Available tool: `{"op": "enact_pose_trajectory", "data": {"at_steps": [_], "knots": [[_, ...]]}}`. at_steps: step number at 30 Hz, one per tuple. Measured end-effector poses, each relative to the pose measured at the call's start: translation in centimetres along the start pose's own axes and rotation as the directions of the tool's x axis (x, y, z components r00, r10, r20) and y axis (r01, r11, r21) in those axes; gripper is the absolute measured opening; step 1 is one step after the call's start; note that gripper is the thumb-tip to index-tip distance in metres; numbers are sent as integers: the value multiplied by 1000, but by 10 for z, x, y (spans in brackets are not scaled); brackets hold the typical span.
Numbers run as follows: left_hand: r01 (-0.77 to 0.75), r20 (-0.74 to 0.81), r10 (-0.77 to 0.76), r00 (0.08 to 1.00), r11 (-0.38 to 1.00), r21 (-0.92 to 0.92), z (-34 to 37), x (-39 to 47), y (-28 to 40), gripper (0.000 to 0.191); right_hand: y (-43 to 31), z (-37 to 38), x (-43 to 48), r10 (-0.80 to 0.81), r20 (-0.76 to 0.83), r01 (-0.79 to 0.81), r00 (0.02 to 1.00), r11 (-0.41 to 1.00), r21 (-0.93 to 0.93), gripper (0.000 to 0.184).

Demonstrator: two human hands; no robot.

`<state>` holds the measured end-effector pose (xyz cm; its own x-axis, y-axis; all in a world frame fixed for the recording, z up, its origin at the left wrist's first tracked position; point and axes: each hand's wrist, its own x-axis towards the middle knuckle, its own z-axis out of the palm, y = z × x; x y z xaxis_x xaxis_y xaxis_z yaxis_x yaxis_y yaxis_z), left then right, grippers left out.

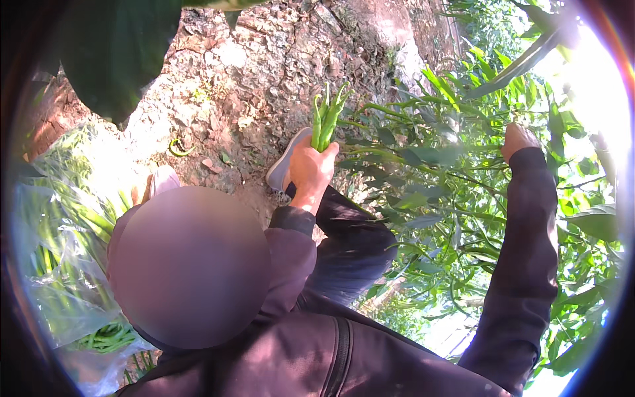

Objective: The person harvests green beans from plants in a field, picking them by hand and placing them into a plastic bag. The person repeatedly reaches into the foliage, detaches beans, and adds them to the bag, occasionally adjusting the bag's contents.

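Several long green chili peppers [327, 119] stand upright out of my left hand [311, 166], whose fingers are closed around their lower ends. This hand is near the middle of the view, above a grey shoe [280, 161] and a leg in dark trousers [347, 238]. Off to the right, my right hand [519, 141] reaches into the leafy green plants [446, 198]. Its fingers look curled beside a thin stem; the leaves and the angle hide whether it grips anything. Dark sleeves cover both arms.
Clear plastic bags [74, 288] with long green pods stand at the left. One curved green pod [181, 149] lies on the dry, crumbly soil [233, 94]. A large dark leaf [119, 54] hangs at the upper left. A blurred round patch hides part of the lower left.
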<state>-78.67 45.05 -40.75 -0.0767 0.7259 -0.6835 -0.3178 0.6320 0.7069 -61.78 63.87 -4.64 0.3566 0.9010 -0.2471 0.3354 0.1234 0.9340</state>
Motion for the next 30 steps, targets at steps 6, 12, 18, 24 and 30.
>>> {"op": "enact_pose_trajectory", "data": {"at_steps": [6,12,18,24,30], "knots": [[-182,16,186,982,972,-148,2,1,19,29,-20,-29,-64,-182,-342,285,922,917,280,15],[-353,-5,385,923,842,-408,-1,4,50,19,-29,-59,-95,82,-638,220,766,899,379,20],[-224,16,254,967,880,-418,-15,-1,83,17,-15,-47,-108,233,-492,111,839,812,573,28],[-350,-83,359,930,790,-503,-21,-5,112,18,-2,-46,-111,331,-726,318,603,734,599,27],[-449,-270,361,892,643,-620,-30,-13,143,8,-31,-68,-111,231,-818,447,526,744,497,23]]}}
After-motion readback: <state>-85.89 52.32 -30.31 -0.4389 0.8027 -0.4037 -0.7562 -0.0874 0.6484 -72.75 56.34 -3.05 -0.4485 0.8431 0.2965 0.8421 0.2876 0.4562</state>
